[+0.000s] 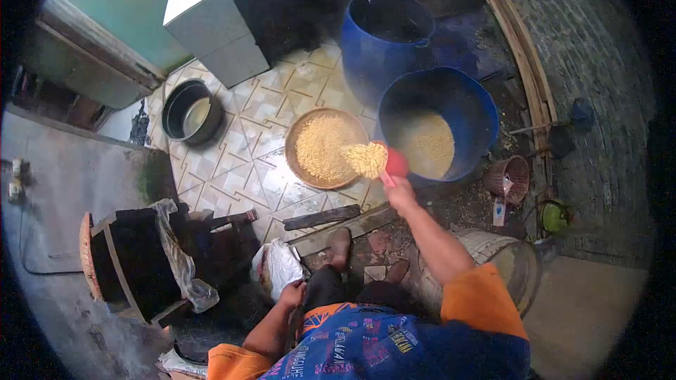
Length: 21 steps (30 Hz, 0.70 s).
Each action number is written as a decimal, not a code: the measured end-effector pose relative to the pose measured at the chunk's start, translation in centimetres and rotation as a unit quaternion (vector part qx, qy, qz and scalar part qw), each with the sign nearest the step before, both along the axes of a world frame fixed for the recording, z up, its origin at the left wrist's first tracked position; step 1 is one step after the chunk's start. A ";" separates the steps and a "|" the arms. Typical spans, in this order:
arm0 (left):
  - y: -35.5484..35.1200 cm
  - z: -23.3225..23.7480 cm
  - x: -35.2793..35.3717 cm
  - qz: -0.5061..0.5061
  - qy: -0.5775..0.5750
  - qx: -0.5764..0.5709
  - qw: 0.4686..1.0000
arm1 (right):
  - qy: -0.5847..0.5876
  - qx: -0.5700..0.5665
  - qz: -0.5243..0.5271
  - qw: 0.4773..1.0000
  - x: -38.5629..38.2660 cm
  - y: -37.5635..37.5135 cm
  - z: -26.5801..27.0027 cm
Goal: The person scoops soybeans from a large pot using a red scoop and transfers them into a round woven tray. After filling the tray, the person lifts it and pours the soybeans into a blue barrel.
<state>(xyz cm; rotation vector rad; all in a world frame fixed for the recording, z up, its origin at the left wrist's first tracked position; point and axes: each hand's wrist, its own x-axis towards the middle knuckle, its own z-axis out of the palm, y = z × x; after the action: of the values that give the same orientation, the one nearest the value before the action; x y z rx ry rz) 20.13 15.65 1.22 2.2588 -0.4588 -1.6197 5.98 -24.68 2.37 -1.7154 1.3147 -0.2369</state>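
Head view showed the right hand [401, 193] with its grip clamped on the red scoop [396, 163] at twelve o'clock, spilling grains [365, 158] over the tray [290, 148], the left hand [291, 295] grip unreadable; a low, slow tilt seemed wisest.

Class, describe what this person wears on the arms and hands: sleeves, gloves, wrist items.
The left sleeve and right sleeve are short and orange, on a dark blue shirt with printed lettering. Forearms are uncovered. The left hand and right hand wear no gloves; no watch or band shows.
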 end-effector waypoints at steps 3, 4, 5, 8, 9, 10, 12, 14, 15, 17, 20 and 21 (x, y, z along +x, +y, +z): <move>-0.5 1.9 0.0 0.101 0.065 0.033 0.992 | 0.190 -0.029 0.047 0.980 4.2 -1.8 2.7; 0.6 0.3 0.1 0.050 0.024 0.009 0.998 | 0.193 -0.028 0.050 0.980 5.0 -2.1 2.8; 1.3 -1.1 0.2 0.052 0.026 0.009 0.998 | 0.199 -0.064 0.054 0.976 5.8 -2.5 2.9; 2.0 -2.9 0.4 0.022 0.005 0.008 1.000 | 0.243 -0.096 0.081 0.962 7.9 -4.1 3.9; 1.8 -2.8 0.6 0.063 0.033 0.010 0.997 | 0.277 -0.094 0.100 0.951 8.5 -4.6 4.3; 1.4 -2.9 0.8 0.105 0.061 0.012 0.993 | 0.280 -0.095 0.101 0.950 9.1 -5.0 4.5; -1.6 0.9 1.9 0.119 0.077 0.030 0.989 | 0.324 -0.175 0.145 0.918 10.2 -5.7 4.7; -3.1 2.0 2.7 0.133 0.091 0.050 0.986 | 0.342 -0.195 0.161 0.905 11.1 -6.4 5.0; -3.2 1.8 2.9 0.152 0.112 0.052 0.981 | 0.358 -0.213 0.175 0.892 11.4 -6.6 5.1; -2.9 0.6 3.1 0.171 0.133 0.055 0.975 | 0.353 -0.225 0.174 0.891 12.1 -6.9 5.4; -1.6 -2.1 2.7 0.097 0.082 0.003 0.992 | 0.341 -0.244 0.162 0.893 12.6 -6.6 6.5; -1.4 -2.5 2.5 0.100 0.062 -0.010 0.993 | 0.334 -0.254 0.155 0.895 12.6 -6.5 6.8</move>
<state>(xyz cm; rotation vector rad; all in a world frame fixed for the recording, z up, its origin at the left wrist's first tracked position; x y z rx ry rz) 22.59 14.25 -1.30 2.0997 -0.2095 -1.6325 18.53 -31.17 9.16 -2.5732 1.5045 0.2483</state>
